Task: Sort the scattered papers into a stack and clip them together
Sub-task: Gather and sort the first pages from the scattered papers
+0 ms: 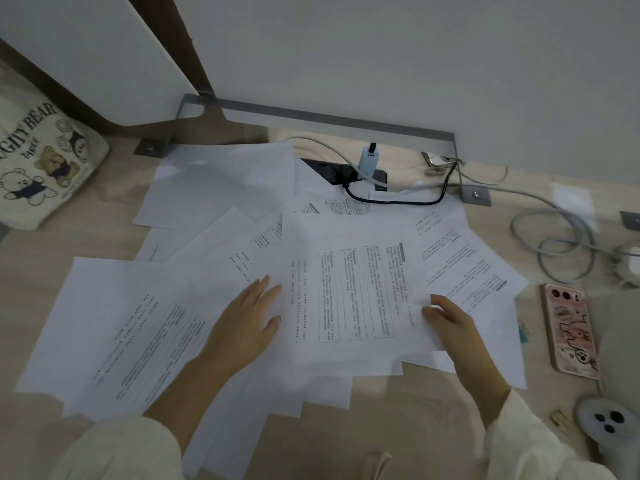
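While the papers are still scattered, overlapping loosely across the middle of the light wood desk, no stack is formed and no clip is seen on them. The topmost sheet, printed with boxed text columns, is lying centre-right of the spread, tilted a little. The left hand is laid flat, palm down, fingers spread slightly, on the sheets just left of that top sheet, fingertips touching its left edge. The right hand is set at the top sheet's near-right edge, fingers curled over the paper; whether the edge is pinched or only pressed cannot be told. Cream sleeves are seen on both forearms at the near edge. More sheets fan out left, far and right, one large printed page lying at the near left, blank-looking sheets at the far side. A black power strip with a white plug adapter is partly covered by the far papers, and a black cable is draped over them. Grey cable coils are lying far right. A phone in a pink case is placed face down right of the papers, apart from them. A white controller is seen at the near right, with a small pale object just beside it, too blurred to identify. A bear-print tote bag is resting at the far left.
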`<control>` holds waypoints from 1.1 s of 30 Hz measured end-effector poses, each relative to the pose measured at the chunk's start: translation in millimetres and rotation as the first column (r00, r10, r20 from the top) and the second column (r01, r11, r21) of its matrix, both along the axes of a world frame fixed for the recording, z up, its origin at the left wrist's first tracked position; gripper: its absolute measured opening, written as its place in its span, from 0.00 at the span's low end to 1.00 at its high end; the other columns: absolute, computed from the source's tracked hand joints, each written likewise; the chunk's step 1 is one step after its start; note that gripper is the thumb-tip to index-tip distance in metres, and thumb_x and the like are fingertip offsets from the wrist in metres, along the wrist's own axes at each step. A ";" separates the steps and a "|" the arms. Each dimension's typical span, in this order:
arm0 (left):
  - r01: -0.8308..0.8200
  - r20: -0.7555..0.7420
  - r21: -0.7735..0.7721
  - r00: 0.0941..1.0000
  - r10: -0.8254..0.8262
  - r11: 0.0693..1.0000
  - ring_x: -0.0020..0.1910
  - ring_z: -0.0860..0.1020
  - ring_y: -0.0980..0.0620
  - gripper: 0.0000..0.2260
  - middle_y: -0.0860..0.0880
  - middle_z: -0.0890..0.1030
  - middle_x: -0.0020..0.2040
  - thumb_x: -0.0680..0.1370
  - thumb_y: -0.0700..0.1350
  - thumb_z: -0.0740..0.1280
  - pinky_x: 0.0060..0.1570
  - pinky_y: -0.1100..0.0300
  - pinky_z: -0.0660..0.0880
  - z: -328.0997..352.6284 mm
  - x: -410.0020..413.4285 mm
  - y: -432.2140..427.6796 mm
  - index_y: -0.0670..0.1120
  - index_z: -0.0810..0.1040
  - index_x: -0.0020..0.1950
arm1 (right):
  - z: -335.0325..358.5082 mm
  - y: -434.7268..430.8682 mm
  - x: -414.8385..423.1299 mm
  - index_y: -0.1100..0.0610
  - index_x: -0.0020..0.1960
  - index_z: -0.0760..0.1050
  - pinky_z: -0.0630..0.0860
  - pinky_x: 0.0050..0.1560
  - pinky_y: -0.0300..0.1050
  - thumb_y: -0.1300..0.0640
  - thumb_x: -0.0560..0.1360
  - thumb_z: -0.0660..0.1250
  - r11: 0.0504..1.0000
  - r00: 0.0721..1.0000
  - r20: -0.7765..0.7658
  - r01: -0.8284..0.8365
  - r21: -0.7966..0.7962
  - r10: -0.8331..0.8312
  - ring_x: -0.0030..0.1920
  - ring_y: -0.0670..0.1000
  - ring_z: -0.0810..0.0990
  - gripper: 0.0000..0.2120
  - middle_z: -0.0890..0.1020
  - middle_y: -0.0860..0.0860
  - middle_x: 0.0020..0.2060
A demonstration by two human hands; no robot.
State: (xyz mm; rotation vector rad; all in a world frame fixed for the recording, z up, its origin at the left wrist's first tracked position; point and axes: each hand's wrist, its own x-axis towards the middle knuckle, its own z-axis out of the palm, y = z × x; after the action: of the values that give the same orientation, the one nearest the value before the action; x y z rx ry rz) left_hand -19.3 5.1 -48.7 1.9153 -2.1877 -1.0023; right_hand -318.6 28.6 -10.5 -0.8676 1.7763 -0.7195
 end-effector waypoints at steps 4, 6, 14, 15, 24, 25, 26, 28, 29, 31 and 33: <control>-0.056 -0.108 -0.155 0.993 0.040 0.986 0.76 0.44 0.57 0.32 0.57 0.46 0.76 0.77 0.56 0.61 0.72 0.60 0.44 20.4 -14.5 -12.0 0.51 0.49 0.76 | 21.2 -2.3 -5.9 0.54 0.44 0.78 0.74 0.46 0.39 0.59 0.78 0.61 0.977 0.974 0.088 -0.213 0.031 0.209 0.43 0.46 0.80 0.08 0.82 0.47 0.42; -0.121 -0.196 -0.088 0.975 0.101 0.989 0.75 0.44 0.59 0.39 0.60 0.47 0.74 0.72 0.59 0.66 0.73 0.57 0.45 27.8 -19.8 -16.4 0.53 0.48 0.76 | 27.8 -6.8 -5.5 0.54 0.43 0.78 0.75 0.39 0.31 0.59 0.77 0.62 0.960 0.954 0.130 -0.276 0.039 0.269 0.38 0.41 0.81 0.08 0.82 0.43 0.38; -0.329 -0.439 0.334 0.775 0.455 0.883 0.47 0.81 0.54 0.05 0.55 0.83 0.46 0.77 0.45 0.64 0.49 0.57 0.77 26.2 -0.6 6.1 0.52 0.79 0.49 | -8.3 -24.4 11.6 0.54 0.58 0.76 0.74 0.53 0.45 0.56 0.77 0.63 0.998 0.991 0.126 -0.049 0.038 0.043 0.50 0.50 0.79 0.11 0.82 0.51 0.50; -0.396 -0.418 0.317 0.758 0.502 0.862 0.47 0.81 0.52 0.05 0.55 0.82 0.45 0.78 0.44 0.63 0.46 0.60 0.76 23.5 5.0 10.3 0.51 0.78 0.50 | -21.0 -25.9 12.2 0.57 0.61 0.74 0.73 0.53 0.47 0.56 0.76 0.64 0.997 0.997 0.065 0.027 0.073 -0.032 0.51 0.52 0.78 0.14 0.81 0.54 0.53; -0.695 -0.368 0.521 0.340 0.865 0.495 0.53 0.77 0.46 0.15 0.44 0.78 0.58 0.80 0.44 0.59 0.58 0.50 0.73 -1.8 41.6 42.0 0.47 0.71 0.66 | -64.0 -20.6 61.1 0.64 0.66 0.61 0.70 0.59 0.58 0.53 0.67 0.74 0.975 0.867 -0.499 0.101 0.198 0.012 0.63 0.64 0.68 0.35 0.66 0.62 0.63; -0.682 -0.366 0.548 0.325 0.872 0.484 0.53 0.77 0.46 0.15 0.45 0.78 0.58 0.79 0.43 0.60 0.58 0.51 0.73 -3.4 43.6 43.9 0.47 0.71 0.67 | -66.7 -20.1 63.8 0.64 0.65 0.61 0.69 0.59 0.59 0.54 0.67 0.74 0.975 0.862 -0.507 0.096 0.202 0.020 0.63 0.65 0.68 0.34 0.67 0.63 0.63; -0.668 -0.364 0.571 0.315 0.877 0.477 0.53 0.77 0.47 0.16 0.45 0.78 0.58 0.79 0.41 0.61 0.57 0.52 0.73 -3.7 44.9 45.3 0.47 0.71 0.67 | -67.9 -20.4 65.3 0.64 0.65 0.62 0.69 0.60 0.58 0.55 0.68 0.73 0.972 0.864 -0.503 0.103 0.213 0.019 0.64 0.65 0.68 0.32 0.67 0.63 0.63; -0.640 -0.376 0.599 0.306 0.875 0.481 0.53 0.77 0.47 0.17 0.47 0.78 0.56 0.78 0.38 0.62 0.56 0.54 0.73 -4.2 46.1 48.0 0.47 0.71 0.66 | -72.5 -21.2 64.6 0.65 0.64 0.64 0.69 0.61 0.58 0.56 0.70 0.72 0.967 0.867 -0.498 0.098 0.234 0.033 0.64 0.64 0.68 0.28 0.70 0.63 0.63; -0.628 -0.387 0.600 0.315 0.866 0.496 0.52 0.78 0.48 0.17 0.47 0.79 0.56 0.77 0.37 0.62 0.56 0.54 0.73 -4.4 46.5 49.3 0.48 0.72 0.65 | -73.3 -21.0 64.8 0.65 0.63 0.65 0.70 0.61 0.57 0.56 0.71 0.70 0.967 0.861 -0.505 0.073 0.244 0.063 0.63 0.63 0.70 0.25 0.72 0.63 0.61; -0.608 -0.411 0.593 0.335 0.848 0.528 0.50 0.78 0.51 0.16 0.50 0.79 0.53 0.78 0.35 0.61 0.56 0.53 0.73 -3.5 46.6 52.4 0.52 0.73 0.61 | -69.9 -19.9 67.0 0.64 0.60 0.69 0.73 0.56 0.53 0.58 0.75 0.63 0.973 0.844 -0.523 0.006 0.231 0.119 0.59 0.62 0.74 0.17 0.76 0.61 0.57; -0.598 -0.437 0.584 0.339 0.833 0.549 0.47 0.77 0.54 0.15 0.53 0.79 0.48 0.78 0.35 0.60 0.56 0.54 0.73 -1.9 46.2 54.5 0.55 0.74 0.55 | -55.8 -19.9 69.0 0.64 0.53 0.73 0.71 0.47 0.47 0.59 0.77 0.58 0.988 0.825 -0.553 -0.041 0.147 0.117 0.51 0.61 0.77 0.10 0.78 0.59 0.48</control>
State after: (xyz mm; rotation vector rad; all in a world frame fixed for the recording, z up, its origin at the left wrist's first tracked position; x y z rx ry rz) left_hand 27.0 59.6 -50.6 1.8416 -0.5962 -1.5377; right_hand -249.6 8.7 -66.2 -1.1363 2.2597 -0.2936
